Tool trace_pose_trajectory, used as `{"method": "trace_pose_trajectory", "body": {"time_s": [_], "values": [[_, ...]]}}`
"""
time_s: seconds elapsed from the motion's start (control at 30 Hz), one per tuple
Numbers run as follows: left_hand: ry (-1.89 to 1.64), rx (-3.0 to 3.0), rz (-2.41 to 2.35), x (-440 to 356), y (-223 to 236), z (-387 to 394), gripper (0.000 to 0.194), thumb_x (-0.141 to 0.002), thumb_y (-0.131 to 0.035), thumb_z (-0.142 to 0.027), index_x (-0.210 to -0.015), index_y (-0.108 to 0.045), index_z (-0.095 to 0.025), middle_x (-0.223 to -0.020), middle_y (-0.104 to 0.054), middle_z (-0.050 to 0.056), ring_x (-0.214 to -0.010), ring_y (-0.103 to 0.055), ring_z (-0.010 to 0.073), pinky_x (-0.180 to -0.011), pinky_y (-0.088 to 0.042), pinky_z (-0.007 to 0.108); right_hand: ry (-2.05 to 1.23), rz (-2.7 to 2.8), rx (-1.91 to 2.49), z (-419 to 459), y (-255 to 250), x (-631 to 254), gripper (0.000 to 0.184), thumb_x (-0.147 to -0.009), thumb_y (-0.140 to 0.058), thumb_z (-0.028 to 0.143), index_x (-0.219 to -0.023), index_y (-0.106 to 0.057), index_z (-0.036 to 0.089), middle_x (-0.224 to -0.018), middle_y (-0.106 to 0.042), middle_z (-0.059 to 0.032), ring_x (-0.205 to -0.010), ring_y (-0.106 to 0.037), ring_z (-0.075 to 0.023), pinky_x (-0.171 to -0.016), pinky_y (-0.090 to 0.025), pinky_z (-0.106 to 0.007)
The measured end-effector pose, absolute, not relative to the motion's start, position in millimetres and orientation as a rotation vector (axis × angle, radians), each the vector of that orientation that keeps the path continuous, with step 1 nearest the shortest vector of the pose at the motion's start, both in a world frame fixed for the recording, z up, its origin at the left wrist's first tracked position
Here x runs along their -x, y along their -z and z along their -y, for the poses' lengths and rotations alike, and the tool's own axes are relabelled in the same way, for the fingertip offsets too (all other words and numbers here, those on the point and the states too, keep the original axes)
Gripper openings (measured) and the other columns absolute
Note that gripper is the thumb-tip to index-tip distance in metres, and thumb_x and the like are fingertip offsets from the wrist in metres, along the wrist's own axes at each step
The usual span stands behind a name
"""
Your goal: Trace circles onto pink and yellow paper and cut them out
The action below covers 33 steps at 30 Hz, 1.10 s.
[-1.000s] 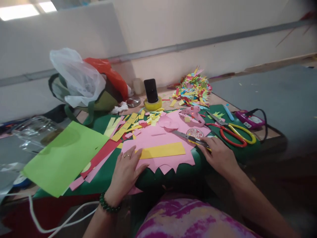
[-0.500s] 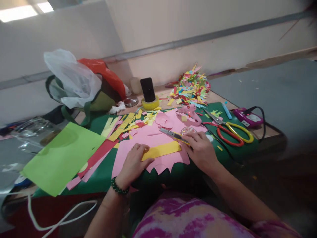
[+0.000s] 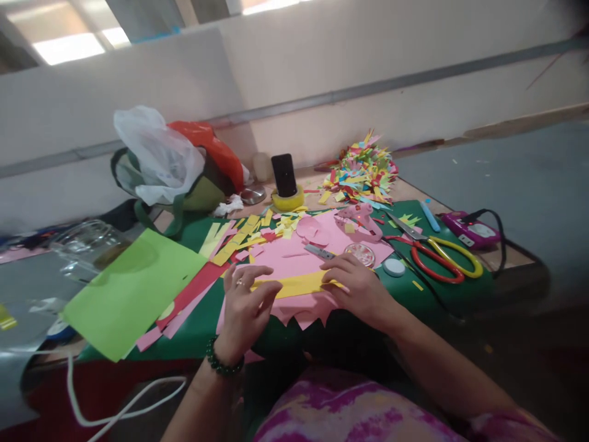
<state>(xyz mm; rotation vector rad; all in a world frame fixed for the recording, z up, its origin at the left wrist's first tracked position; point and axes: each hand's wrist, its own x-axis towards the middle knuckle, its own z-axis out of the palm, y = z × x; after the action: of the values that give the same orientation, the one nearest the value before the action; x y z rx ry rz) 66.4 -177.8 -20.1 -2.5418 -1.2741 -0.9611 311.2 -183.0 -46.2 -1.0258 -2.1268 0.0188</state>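
Observation:
A yellow paper strip (image 3: 299,285) lies across the pink paper (image 3: 294,261) in front of me. Over the strip's left end is my left hand (image 3: 248,307), thumb and fingers curved but apart, with nothing visibly gripped. My right hand (image 3: 363,291) has its fingertips and thumb closed at the strip's right end. Just beyond those fingers a utility knife (image 3: 318,250) rests on the pink paper, its rear part hidden by the hand. A round clear case (image 3: 360,255) and a white round lid (image 3: 394,267) sit close to the right hand.
Red-and-yellow-handled scissors (image 3: 435,252), a pink glue gun (image 3: 361,218) and a purple device (image 3: 472,230) are on the right. Behind stand a phone (image 3: 284,175) and a pile of paper scraps (image 3: 363,169). Green paper (image 3: 135,294) and a bag (image 3: 197,193) are left.
My right hand has let go of the utility knife and moved onto the strip's right end. My left hand has lifted and loosened from the strip. The view has shifted slightly.

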Motion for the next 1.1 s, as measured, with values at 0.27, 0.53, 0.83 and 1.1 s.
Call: {"method": "trace_pose_trajectory", "body": {"time_s": [0.27,0.53,0.83,1.1], "values": [[1.692,2.177,1.571,-67,41,202,0.021,-0.086,-0.06,-0.033,-0.069,-0.066,-0.022,-0.061,-0.061,0.002,-0.06,-0.056,0.0168,-0.062,-0.046,0.03,0.349,1.955,0.81,201,36,-294,0.02,-0.085,-0.052,0.005,-0.086,-0.064,0.02,-0.077,-0.07,-0.0054,-0.071,-0.059,-0.0174,-0.066,-0.052,-0.03],[2.736,2.264,2.676,-87,43,207,0.046,-0.064,-0.076,-0.057,-0.08,-0.072,-0.014,-0.069,-0.071,0.006,-0.063,-0.065,0.0155,-0.057,-0.05,0.022,0.227,2.017,0.626,206,57,-280,0.026,-0.087,-0.05,0.008,-0.099,-0.066,0.025,-0.087,-0.072,-0.0056,-0.076,-0.061,-0.017,-0.065,-0.052,-0.028],[3.07,1.615,2.533,-73,43,198,0.034,-0.053,-0.086,-0.041,-0.072,-0.075,-0.014,-0.054,-0.069,0.001,-0.049,-0.063,0.0113,-0.053,-0.052,0.021,0.097,1.96,0.814,200,65,-297,0.029,-0.09,-0.048,0.01,-0.096,-0.071,0.027,-0.097,-0.072,-0.0083,-0.09,-0.067,-0.0203,-0.077,-0.058,-0.035],[3.031,1.72,2.407,-79,33,191,0.032,-0.052,-0.086,-0.039,-0.068,-0.072,-0.015,-0.057,-0.07,0.001,-0.046,-0.063,0.0132,-0.049,-0.052,0.023,-1.024,1.585,0.916,192,48,-298,0.037,-0.091,-0.055,0.043,-0.121,-0.057,0.021,-0.103,-0.072,-0.0103,-0.088,-0.071,-0.0211,-0.075,-0.059,-0.033]]}}
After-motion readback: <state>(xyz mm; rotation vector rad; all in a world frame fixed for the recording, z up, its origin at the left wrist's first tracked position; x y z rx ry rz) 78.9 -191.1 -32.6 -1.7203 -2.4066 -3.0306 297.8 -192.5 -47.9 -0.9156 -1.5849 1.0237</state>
